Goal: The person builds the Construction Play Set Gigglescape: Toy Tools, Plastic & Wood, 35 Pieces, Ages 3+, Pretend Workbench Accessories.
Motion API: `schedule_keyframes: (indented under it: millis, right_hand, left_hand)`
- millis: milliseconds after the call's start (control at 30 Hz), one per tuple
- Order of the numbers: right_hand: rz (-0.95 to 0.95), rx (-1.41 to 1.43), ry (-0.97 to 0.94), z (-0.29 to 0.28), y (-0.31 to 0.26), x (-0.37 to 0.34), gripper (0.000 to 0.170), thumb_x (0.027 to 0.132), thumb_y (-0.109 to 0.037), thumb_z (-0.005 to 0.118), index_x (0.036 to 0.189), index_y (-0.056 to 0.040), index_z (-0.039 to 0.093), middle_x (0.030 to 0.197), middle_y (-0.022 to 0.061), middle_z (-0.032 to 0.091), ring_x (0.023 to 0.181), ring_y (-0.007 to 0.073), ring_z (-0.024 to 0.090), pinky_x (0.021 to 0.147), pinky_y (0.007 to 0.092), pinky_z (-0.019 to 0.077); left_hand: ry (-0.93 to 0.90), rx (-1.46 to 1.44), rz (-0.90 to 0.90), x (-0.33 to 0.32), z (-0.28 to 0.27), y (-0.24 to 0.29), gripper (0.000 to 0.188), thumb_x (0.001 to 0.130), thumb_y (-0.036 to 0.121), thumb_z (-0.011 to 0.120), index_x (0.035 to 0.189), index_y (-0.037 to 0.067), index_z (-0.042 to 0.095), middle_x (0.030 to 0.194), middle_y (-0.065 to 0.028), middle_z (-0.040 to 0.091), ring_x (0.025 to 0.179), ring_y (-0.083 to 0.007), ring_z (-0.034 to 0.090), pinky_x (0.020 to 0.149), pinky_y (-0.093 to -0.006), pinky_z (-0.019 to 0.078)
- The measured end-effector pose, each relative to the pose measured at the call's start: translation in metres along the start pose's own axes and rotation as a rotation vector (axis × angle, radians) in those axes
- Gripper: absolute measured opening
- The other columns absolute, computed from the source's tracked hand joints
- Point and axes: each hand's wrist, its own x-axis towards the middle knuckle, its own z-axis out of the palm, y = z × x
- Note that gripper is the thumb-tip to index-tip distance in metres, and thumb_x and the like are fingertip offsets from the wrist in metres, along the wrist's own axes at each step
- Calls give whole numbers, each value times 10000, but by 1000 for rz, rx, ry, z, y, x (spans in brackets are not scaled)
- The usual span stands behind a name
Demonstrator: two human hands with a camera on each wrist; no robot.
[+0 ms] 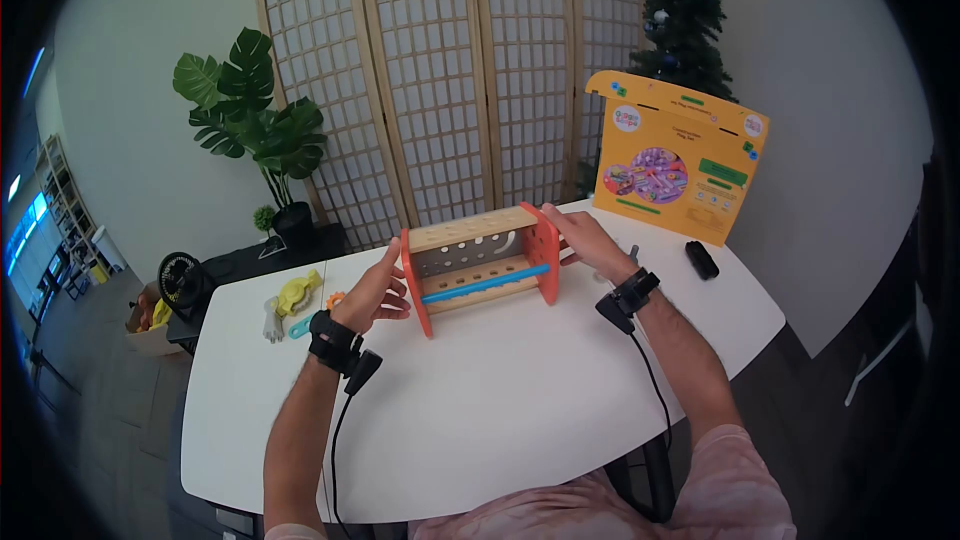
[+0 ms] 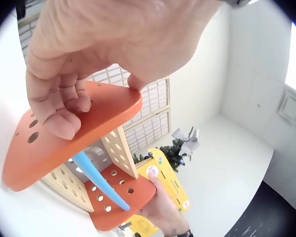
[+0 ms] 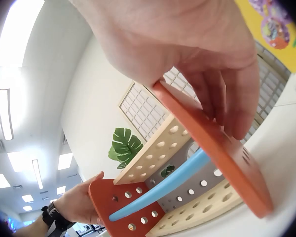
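A toy workbench (image 1: pixel 472 231) of pale wood stands on the white table (image 1: pixel 450 420) between both hands. It has a red-orange panel at each end, a grey perforated back (image 3: pixel 182 190) and a blue bar (image 1: pixel 486 283) along the front. My left hand (image 1: pixel 372 298) holds the left end panel (image 2: pixel 64 143), thumb at the upper edge and bent fingers against the outer face. On the other side, my right hand (image 1: pixel 590 240) grips the right end panel (image 3: pixel 222 153), its thumb at the top edge and fingers along the outside.
Left on the table lie a yellow toy piece (image 1: pixel 298 293), a light grey piece (image 1: pixel 272 320), a turquoise piece (image 1: pixel 301 326) and an orange piece (image 1: pixel 336 299). A yellow box (image 1: pixel 680 160) stands at the back right, behind a black object (image 1: pixel 702 260). Cables hang from both wrists.
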Motion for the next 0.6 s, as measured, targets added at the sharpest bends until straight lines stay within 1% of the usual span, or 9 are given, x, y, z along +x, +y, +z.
schedule_keyframes:
  millis: [67, 100, 133, 233, 333, 367, 400, 467, 600]
  right_hand:
    - [2, -50, 21, -19, 7, 1, 690, 1115, -597, 493, 1224, 37, 742, 1086, 104, 773, 1001, 197, 753, 727, 366, 642]
    - [-6, -79, 77, -29, 15, 2, 544, 1116, -489, 554, 1188, 11, 757, 1021, 78, 768, 891, 170, 749, 683, 337, 621]
    - [1, -75, 78, -38, 24, 2, 544, 1116, -489, 554, 1188, 11, 757, 1021, 78, 768, 891, 170, 749, 683, 337, 621]
    - [-67, -242, 176, -64, 47, -3, 235, 1039, -207, 669, 1111, -17, 787, 966, 81, 772, 751, 145, 752, 664, 327, 609]
    - [-58, -411, 227, -80, 62, -13, 206, 1008, -155, 682, 1099, -4, 788, 952, 106, 776, 762, 140, 765, 655, 324, 600]
    - [-24, -456, 227, -83, 64, -17, 183, 962, -110, 697, 1081, -16, 799, 945, 141, 786, 837, 211, 787, 736, 363, 613]
    - [-18, -456, 223, -85, 75, -19, 183, 962, -110, 697, 1081, -16, 799, 945, 141, 786, 837, 211, 787, 736, 363, 613]
    - [-290, -744, 178, -86, 97, -16, 189, 953, -98, 678, 1074, -44, 812, 982, 162, 791, 953, 318, 774, 864, 429, 609]
    - [-272, -781, 142, -70, 105, -23, 209, 949, -89, 647, 1060, -62, 821, 1056, 181, 782, 1047, 390, 732, 946, 475, 581]
  left_hand:
    - [48, 35, 8, -9, -6, -3, 810, 979, 876, 460, 1158, 93, 567, 869, -19, 564, 754, -170, 663, 692, -352, 571]
    - [62, 66, 12, -17, -12, -5, 804, 984, 870, 459, 1177, 96, 553, 876, -17, 564, 747, -168, 661, 691, -347, 567]
    - [76, 104, 14, -24, -20, -8, 797, 989, 864, 457, 1195, 99, 539, 883, -15, 565, 740, -167, 660, 689, -343, 563]
    - [144, 156, 27, -42, -47, -22, 727, 1002, 827, 488, 1177, 126, 568, 864, -12, 588, 710, -158, 652, 644, -332, 539]
    - [244, 172, 14, -64, -70, -30, 696, 1011, 805, 500, 1153, 131, 596, 851, -8, 597, 692, -151, 643, 620, -315, 517]
    - [271, 160, 5, -64, -82, -39, 674, 1018, 790, 504, 1177, 141, 597, 852, -6, 596, 679, -143, 625, 605, -300, 487]
    - [268, 161, -2, -66, -93, -45, 674, 1018, 790, 504, 1177, 141, 597, 852, -6, 596, 679, -143, 625, 605, -300, 487]
    - [330, 158, -7, -75, -111, -48, 710, 1005, 790, 533, 1236, 121, 592, 906, -22, 591, 712, -140, 623, 631, -298, 482]
    - [384, 157, -2, -89, -130, -52, 669, 1039, 731, 519, 1258, 105, 600, 874, -14, 589, 711, -135, 618, 633, -295, 476]
